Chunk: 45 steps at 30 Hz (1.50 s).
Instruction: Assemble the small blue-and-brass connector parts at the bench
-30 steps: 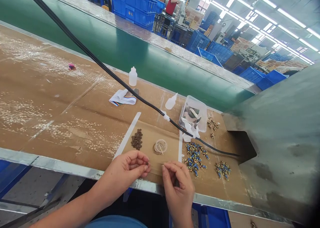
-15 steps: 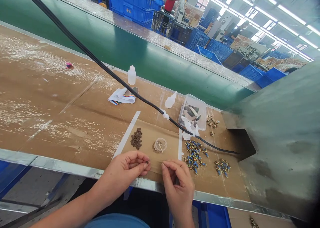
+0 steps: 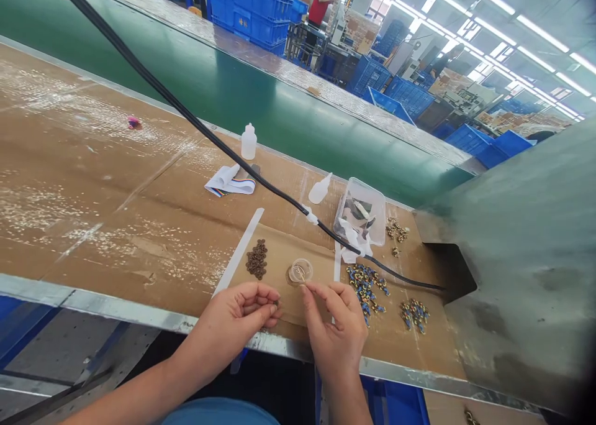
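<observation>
My left hand (image 3: 242, 313) is closed in a pinch above the table's front edge. A small dark piece shows at its fingertips, too small to name. My right hand (image 3: 338, 322) pinches the near end of a thin pale stick (image 3: 302, 277). The stick's far part lies inside a small round clear cup (image 3: 302, 268), just beyond the fingertips. Left of the cup sits a pile of small brown discs (image 3: 257, 260). Many small blue-and-gold pieces (image 3: 365, 285) are heaped to the right of my right hand, partly hidden by it.
A black cable (image 3: 205, 133) hangs across the view. Behind are two white squeeze bottles (image 3: 249, 142), a striped ribbon (image 3: 233, 181) and a clear plastic box (image 3: 361, 210) with scraps. A metal panel (image 3: 526, 276) stands at the right. A person in red (image 3: 321, 2) stands far back.
My right hand has moved forward to the cup and its fingers have closed on the stick. My left hand keeps its pinch in nearly the same place.
</observation>
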{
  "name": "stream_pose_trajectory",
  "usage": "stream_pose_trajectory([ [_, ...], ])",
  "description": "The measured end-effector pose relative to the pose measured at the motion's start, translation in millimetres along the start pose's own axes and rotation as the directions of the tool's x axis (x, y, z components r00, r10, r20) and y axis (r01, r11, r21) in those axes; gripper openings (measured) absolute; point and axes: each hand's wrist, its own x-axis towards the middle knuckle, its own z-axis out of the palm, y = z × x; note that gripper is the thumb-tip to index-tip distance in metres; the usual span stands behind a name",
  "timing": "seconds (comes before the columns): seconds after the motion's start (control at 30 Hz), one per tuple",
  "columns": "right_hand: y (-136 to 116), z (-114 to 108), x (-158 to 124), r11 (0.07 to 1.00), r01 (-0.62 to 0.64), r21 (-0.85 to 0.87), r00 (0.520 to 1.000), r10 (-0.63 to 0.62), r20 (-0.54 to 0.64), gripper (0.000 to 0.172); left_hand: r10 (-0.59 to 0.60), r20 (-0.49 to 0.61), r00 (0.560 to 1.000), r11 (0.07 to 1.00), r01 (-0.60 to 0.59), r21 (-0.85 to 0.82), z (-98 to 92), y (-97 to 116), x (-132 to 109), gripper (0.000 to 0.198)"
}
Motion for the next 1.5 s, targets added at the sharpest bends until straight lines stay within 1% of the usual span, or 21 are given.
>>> stream_pose_trajectory([
  [0.1, 0.4, 0.3, 2.6, 1.0, -0.001, -0.03, 1.0, 0.001, 0.003, 0.011, 0.014, 0.002, 1.0, 1.0, -0.014, 0.006, -0.8, -1.8, 0.1, 0.015],
  [0.27, 2.2, -0.6, 8.0, 0.997, 0.014, -0.082, 1.0, -0.013, 0.013, 0.014, 0.023, 0.004, 1.0, 1.0, -0.023, 0.007, -1.0, -3.8, 1.1, 0.014],
  [0.43, 2.3, -1.2, 7.8, 1.0, 0.016, -0.016, 1.0, -0.016, -0.012, 0.011, 0.025, 0.011, 1.0, 1.0, -0.025, 0.004, -0.9, -4.0, 1.6, 0.013],
  [0.57, 2.0, -1.6, 5.7, 1.0, 0.007, 0.02, 1.0, -0.007, 0.0, 0.009, 0.024, 0.009, 1.0, 0.999, -0.024, 0.025, -1.2, -2.8, 0.9, 0.012],
  [0.83, 2.3, -3.9, 5.7, 1.0, -0.013, 0.019, 1.0, 0.013, -0.001, 0.008, 0.014, -0.011, 1.0, 1.0, -0.014, 0.026, 1.1, 0.3, -0.1, 0.013],
  [1.03, 1.5, -4.0, 7.3, 0.999, -0.023, 0.031, 1.0, 0.022, 0.007, 0.008, 0.03, -0.005, 1.0, 0.998, -0.03, 0.061, -0.9, -3.1, 0.5, 0.013],
  [1.5, 1.1, -5.4, 7.3, 0.997, -0.058, 0.05, 0.998, 0.058, 0.003, 0.009, 0.045, -0.007, 0.999, 0.998, -0.044, 0.047, 0.0, -5.1, -0.3, 0.012],
])
